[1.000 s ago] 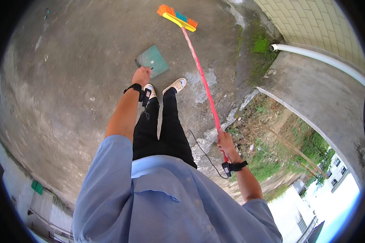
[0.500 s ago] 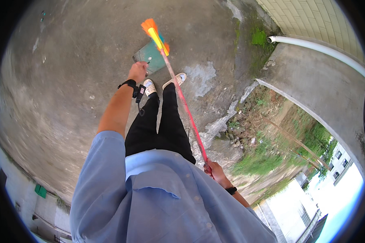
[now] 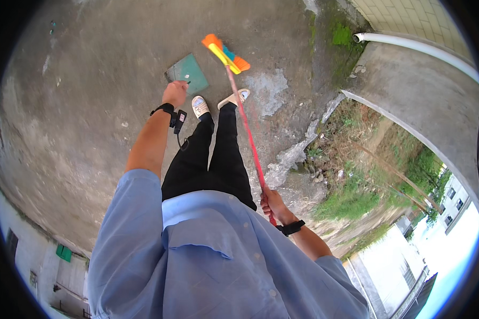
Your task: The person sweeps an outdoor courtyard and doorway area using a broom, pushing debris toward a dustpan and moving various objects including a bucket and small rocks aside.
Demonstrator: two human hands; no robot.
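My right hand (image 3: 274, 204) is wrapped around the red handle of a broom (image 3: 253, 143). The broom's head, yellow with orange and blue bristles, is off to the right of a green dustpan (image 3: 193, 75) and ahead of my right foot. Closed fingers of my left hand (image 3: 175, 94) grip the dustpan's handle, seen nearly end-on with a dark tip poking past the hand. On the pan lies a small pale scrap (image 3: 187, 76). Most of the dustpan's handle is hidden by my hand.
My feet in light shoes (image 3: 200, 106) stand just behind the dustpan. Rough concrete ground (image 3: 90, 117) spreads around me. To the right are a mossy strip (image 3: 342, 34), a white pipe (image 3: 418, 42), a low concrete ledge (image 3: 404, 80) and a grassy slope (image 3: 351, 202).
The broom head has swung right, away from the dustpan, uncovering more of it. My right hand has risen slightly in view; my left hand has shifted a little left.
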